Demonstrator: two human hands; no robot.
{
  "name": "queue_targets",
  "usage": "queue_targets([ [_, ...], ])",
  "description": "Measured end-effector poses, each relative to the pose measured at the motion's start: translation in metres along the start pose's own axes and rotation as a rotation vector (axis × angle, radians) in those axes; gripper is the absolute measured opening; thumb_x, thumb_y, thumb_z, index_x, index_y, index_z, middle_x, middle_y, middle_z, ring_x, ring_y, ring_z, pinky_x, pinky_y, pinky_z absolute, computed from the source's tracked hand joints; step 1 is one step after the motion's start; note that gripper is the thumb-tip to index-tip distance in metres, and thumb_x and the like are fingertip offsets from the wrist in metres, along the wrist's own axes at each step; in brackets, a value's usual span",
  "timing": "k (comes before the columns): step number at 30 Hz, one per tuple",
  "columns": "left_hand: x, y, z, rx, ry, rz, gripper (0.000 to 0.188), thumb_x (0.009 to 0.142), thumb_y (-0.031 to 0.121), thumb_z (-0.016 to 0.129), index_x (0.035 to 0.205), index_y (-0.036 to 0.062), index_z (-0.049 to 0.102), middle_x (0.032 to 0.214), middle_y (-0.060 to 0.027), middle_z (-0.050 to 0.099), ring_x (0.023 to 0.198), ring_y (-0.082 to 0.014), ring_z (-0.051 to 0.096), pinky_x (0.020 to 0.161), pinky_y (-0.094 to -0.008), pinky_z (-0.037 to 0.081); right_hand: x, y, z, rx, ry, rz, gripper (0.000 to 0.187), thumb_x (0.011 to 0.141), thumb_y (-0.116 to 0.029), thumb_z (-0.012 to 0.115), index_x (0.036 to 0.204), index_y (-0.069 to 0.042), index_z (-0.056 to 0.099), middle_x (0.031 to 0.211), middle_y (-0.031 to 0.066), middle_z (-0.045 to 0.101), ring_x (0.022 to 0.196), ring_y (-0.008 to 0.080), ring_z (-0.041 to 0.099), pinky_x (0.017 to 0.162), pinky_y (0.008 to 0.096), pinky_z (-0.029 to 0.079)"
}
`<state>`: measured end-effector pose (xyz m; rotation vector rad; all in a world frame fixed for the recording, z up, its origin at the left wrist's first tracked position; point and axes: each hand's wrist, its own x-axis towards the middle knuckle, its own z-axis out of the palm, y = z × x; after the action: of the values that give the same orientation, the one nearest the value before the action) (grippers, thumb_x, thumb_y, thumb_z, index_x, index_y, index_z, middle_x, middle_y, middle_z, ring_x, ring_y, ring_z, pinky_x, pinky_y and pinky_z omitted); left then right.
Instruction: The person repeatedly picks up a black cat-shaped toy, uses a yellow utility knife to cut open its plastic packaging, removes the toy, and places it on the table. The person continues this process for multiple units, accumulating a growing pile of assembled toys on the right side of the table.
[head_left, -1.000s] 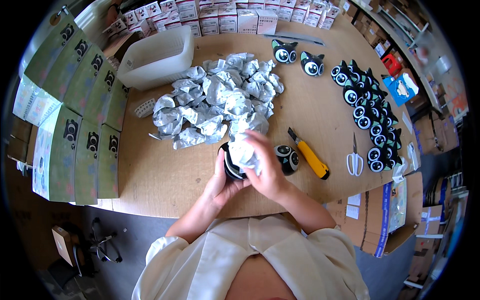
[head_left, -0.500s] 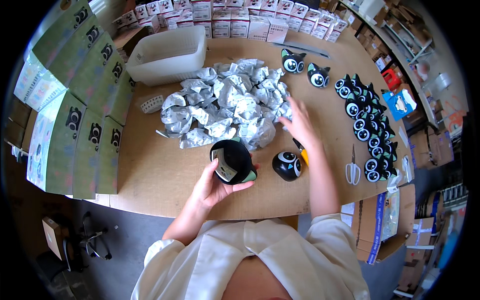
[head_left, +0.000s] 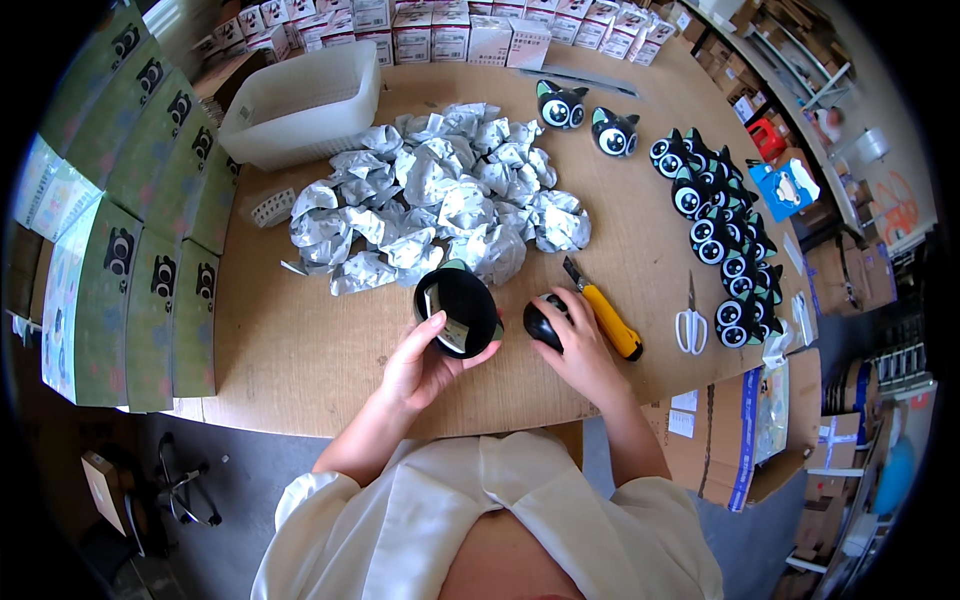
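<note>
My left hand (head_left: 412, 368) grips a hollow black cup-like figure part (head_left: 476, 300), its opening turned up toward me. A pale slip with print lies inside it, and a green ear tip shows at its far rim. My right hand (head_left: 578, 345) is wrapped over a black rounded cat-head piece (head_left: 540, 326) on the table; its eyes are hidden under the fingers. Just right of that hand lies a yellow utility knife (head_left: 612, 322). Beyond both hands spreads a heap of crumpled silver-white wrapping (head_left: 440, 190).
Several black cat heads (head_left: 712, 220) stand in rows at the right, with two more (head_left: 614, 132) farther back. White-handled scissors (head_left: 691, 325) lie near them. A translucent basket (head_left: 300, 110) sits back left, beside stacked green boxes (head_left: 140, 290). Small boxes (head_left: 450, 35) line the far edge.
My right hand has come back from the wrapping's right side and closed over the cat-head piece. A crumpled wrap now lies at the heap's right edge. My left hand still holds the black part.
</note>
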<state>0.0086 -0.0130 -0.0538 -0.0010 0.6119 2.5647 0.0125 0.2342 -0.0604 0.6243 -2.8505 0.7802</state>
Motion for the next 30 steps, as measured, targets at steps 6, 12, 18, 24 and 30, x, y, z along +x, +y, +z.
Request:
queue_targets([
  [6,0.011,-0.013,0.005,-0.072,0.023,0.073,0.063,0.096,0.054,0.041,0.143,0.0123,0.036,0.141,-0.0129,0.046,0.13,-0.0313,0.046,0.104,-0.0561,0.041,0.014,-0.044,-0.016,0.474,0.546,-0.129,0.066,0.072,-0.01,0.08,0.13,0.0,0.05,0.134,0.0234,0.049,0.121,0.0377,0.051,0.101,0.0449,0.041],
  [12,0.009,-0.024,0.024,0.131,0.171,0.132,0.058,0.102,0.051,0.026,0.14,0.0095,0.041,0.137,-0.0118,0.05,0.126,-0.0259,0.05,0.106,-0.0432,0.041,0.039,-0.079,-0.003,0.437,0.45,-0.296,0.063,0.075,-0.015,0.079,0.131,-0.003,0.053,0.137,0.0214,0.045,0.121,0.0377,0.048,0.101,0.0446,0.04],
  [18,0.003,-0.027,0.031,0.138,0.13,0.237,0.053,0.104,0.036,0.033,0.152,0.0202,0.015,0.147,-0.0123,0.033,0.132,-0.0311,0.042,0.104,-0.0518,0.042,0.043,-0.079,0.001,0.541,0.391,-0.245,0.058,0.081,-0.009,0.072,0.133,0.001,0.048,0.134,0.0216,0.046,0.122,0.036,0.049,0.102,0.0407,0.041],
  [24,0.001,-0.03,0.039,0.222,0.151,0.308,0.051,0.105,0.034,0.029,0.153,0.022,0.015,0.146,-0.0106,0.034,0.132,-0.0291,0.041,0.108,-0.0492,0.039,0.041,-0.077,0.006,0.6,0.38,-0.19,0.055,0.085,-0.009,0.067,0.134,0.003,0.045,0.134,0.0223,0.046,0.123,0.036,0.048,0.103,0.0411,0.039],
  [30,0.0,-0.034,0.038,0.26,0.134,0.33,0.052,0.105,0.031,0.03,0.153,0.023,0.011,0.146,-0.0111,0.034,0.132,-0.0291,0.041,0.108,-0.048,0.038,0.041,-0.073,0.006,0.61,0.351,-0.186,0.052,0.088,-0.012,0.063,0.134,0.004,0.044,0.134,0.0224,0.046,0.124,0.036,0.046,0.104,0.0419,0.036],
])
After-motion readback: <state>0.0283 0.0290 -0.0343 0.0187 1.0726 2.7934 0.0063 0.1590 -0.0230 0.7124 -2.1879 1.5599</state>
